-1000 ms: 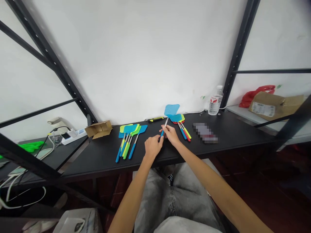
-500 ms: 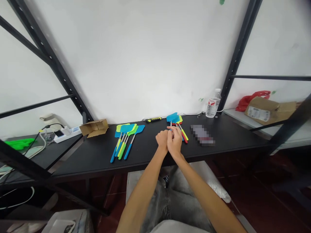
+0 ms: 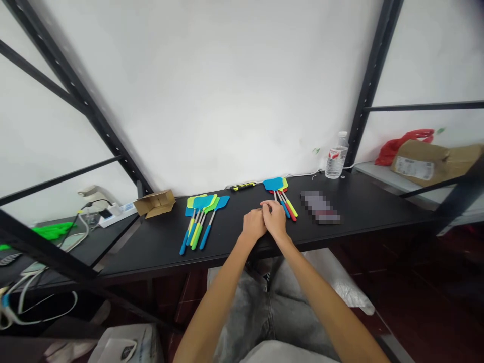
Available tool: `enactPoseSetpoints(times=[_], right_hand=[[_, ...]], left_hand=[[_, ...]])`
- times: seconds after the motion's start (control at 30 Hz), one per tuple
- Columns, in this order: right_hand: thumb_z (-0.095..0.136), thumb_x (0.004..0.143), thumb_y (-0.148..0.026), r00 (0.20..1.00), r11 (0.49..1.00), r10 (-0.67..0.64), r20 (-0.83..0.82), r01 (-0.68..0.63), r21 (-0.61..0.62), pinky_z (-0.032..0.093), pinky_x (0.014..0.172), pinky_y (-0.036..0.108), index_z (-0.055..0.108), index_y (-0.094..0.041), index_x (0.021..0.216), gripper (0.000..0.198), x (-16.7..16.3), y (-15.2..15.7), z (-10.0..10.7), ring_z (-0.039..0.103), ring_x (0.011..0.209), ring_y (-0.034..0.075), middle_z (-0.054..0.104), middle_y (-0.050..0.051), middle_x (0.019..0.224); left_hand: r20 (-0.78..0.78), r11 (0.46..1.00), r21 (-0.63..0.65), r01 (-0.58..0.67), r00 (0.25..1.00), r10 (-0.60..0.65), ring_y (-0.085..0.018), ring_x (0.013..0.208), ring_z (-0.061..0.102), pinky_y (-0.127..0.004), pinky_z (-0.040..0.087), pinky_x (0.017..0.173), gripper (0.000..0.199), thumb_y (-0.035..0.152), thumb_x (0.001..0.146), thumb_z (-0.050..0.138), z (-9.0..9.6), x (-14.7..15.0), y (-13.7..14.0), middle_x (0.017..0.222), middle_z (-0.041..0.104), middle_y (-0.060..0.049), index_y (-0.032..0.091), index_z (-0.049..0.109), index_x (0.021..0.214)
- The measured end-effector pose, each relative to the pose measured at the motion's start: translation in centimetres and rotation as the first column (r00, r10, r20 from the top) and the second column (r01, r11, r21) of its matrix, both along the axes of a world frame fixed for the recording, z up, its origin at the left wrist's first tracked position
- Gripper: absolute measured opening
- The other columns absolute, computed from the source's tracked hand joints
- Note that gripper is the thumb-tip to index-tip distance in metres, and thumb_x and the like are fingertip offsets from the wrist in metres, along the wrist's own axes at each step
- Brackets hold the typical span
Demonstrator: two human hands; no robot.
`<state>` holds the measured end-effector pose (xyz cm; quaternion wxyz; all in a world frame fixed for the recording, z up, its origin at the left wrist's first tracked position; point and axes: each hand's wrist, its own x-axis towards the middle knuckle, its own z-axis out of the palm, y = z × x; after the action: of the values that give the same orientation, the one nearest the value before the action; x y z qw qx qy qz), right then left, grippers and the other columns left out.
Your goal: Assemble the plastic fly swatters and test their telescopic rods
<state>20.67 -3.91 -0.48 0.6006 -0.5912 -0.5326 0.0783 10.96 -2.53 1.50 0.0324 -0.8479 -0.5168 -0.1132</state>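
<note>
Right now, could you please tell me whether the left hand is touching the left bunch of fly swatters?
Apart: the head view shows black tabletop between the left hand and that bunch of swatters.

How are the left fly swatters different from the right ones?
The left bunch shows a green handle; the right bunch shows a red handle instead. The left bunch spreads wider than the right bunch. Handles down, the left bunch slants leftward, the right bunch rightward. Both lie on the black table and include blue and yellow.
</note>
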Motion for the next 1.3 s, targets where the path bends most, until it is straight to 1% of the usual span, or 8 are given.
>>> enactPoseSetpoints(times=[0.17, 0.27, 0.37, 0.57, 0.77, 0.93, 1.1, 1.3], right_hand=[[0.044, 0.092, -0.026, 0.995, 0.995, 0.005, 0.102, 0.005, -0.100, 0.041, 0.088, 0.033, 0.073, -0.021, 0.094, 0.030, -0.3, 0.3, -0.2, 0.059, 0.096, 0.024, 0.070, 0.008, 0.101], [0.048, 0.092, -0.027, 0.982, 0.985, -0.059, 0.177, 0.086, -0.150, 0.039, 0.086, 0.035, 0.073, -0.020, 0.094, 0.027, -0.7, 0.0, 0.0, 0.058, 0.097, 0.025, 0.069, 0.009, 0.102], [0.052, 0.089, -0.026, 0.962, 0.966, -0.129, 0.241, 0.177, -0.190, 0.038, 0.085, 0.037, 0.073, -0.020, 0.093, 0.022, -1.0, -0.1, 0.1, 0.056, 0.098, 0.028, 0.069, 0.011, 0.102], [0.053, 0.088, -0.025, 0.958, 0.974, -0.159, 0.239, 0.191, -0.118, 0.039, 0.087, 0.039, 0.073, -0.020, 0.095, 0.022, -1.1, -0.1, 0.0, 0.056, 0.102, 0.029, 0.069, 0.011, 0.105], [0.046, 0.094, -0.039, 0.993, 0.990, 0.120, 0.000, -0.120, -0.076, 0.047, 0.077, 0.033, 0.074, -0.021, 0.100, 0.034, -0.2, 0.5, -0.2, 0.066, 0.085, 0.023, 0.074, 0.008, 0.095], [0.050, 0.090, -0.055, 0.924, 0.954, 0.276, -0.264, -0.297, -0.041, 0.051, 0.068, 0.032, 0.073, -0.019, 0.095, 0.043, 0.3, 1.1, -0.7, 0.068, 0.070, 0.021, 0.076, 0.008, 0.091], [0.053, 0.088, -0.059, 0.868, 0.897, 0.412, -0.279, -0.440, -0.043, 0.053, 0.068, 0.031, 0.073, -0.018, 0.091, 0.045, -0.1, 1.1, -0.6, 0.069, 0.073, 0.020, 0.076, 0.009, 0.088], [0.055, 0.084, -0.065, 0.762, 0.894, 0.404, -0.506, -0.447, 0.041, 0.043, 0.052, 0.022, 0.072, -0.018, 0.102, 0.053, -0.5, 1.6, -0.3, 0.065, 0.071, 0.016, 0.074, 0.009, 0.097]], left_hand=[[0.039, 0.909, 0.235, -0.345, 0.938, 0.345, -0.028, 0.103, 0.062, -0.037, 0.049, 0.083, 0.028, 0.033, 0.094, 0.044, 1.1, -9.7, 0.7, 0.106, 0.067, -0.013, 0.020, 0.066, 0.104], [-0.002, 0.820, 0.193, -0.539, 0.835, 0.550, -0.034, 0.102, 0.063, -0.042, 0.050, 0.078, 0.037, 0.045, 0.090, 0.051, 1.6, -14.5, 1.3, 0.105, 0.067, -0.017, 0.015, 0.067, 0.105], [-0.106, 0.842, 0.100, -0.530, 0.836, 0.539, -0.033, 0.100, 0.066, -0.042, 0.050, 0.080, 0.037, 0.046, 0.091, 0.049, 1.7, -16.3, 1.6, 0.100, 0.069, -0.017, 0.015, 0.070, 0.097], [-0.141, 0.900, 0.127, -0.417, 0.891, 0.432, -0.030, 0.094, 0.067, -0.037, 0.049, 0.077, 0.036, 0.039, 0.095, 0.044, 1.8, -13.9, 1.1, 0.097, 0.070, -0.016, 0.014, 0.069, 0.089], [-0.098, 0.972, 0.151, -0.178, 0.976, 0.194, -0.024, 0.090, 0.068, -0.031, 0.045, 0.073, 0.034, 0.043, 0.100, 0.036, 2.7, -10.8, -0.8, 0.097, 0.069, -0.011, 0.019, 0.060, 0.098], [0.002, 0.986, 0.125, -0.114, 0.993, 0.115, -0.024, 0.082, 0.069, -0.030, 0.042, 0.070, 0.030, 0.044, 0.102, 0.032, 1.2, -8.7, -1.0, 0.091, 0.071, -0.007, 0.023, 0.052, 0.111], [0.151, 0.974, 0.150, -0.167, 0.978, 0.144, -0.024, 0.082, 0.069, -0.029, 0.041, 0.070, 0.030, 0.041, 0.103, 0.028, 0.1, -7.1, -0.4, 0.093, 0.072, -0.006, 0.024, 0.049, 0.117], [0.169, 0.994, 0.105, 0.026, 0.985, -0.043, -0.020, 0.091, 0.069, -0.026, 0.042, 0.073, 0.031, 0.040, 0.104, 0.029, 0.0, -5.9, -0.3, 0.100, 0.073, -0.004, 0.027, 0.052, 0.120]])
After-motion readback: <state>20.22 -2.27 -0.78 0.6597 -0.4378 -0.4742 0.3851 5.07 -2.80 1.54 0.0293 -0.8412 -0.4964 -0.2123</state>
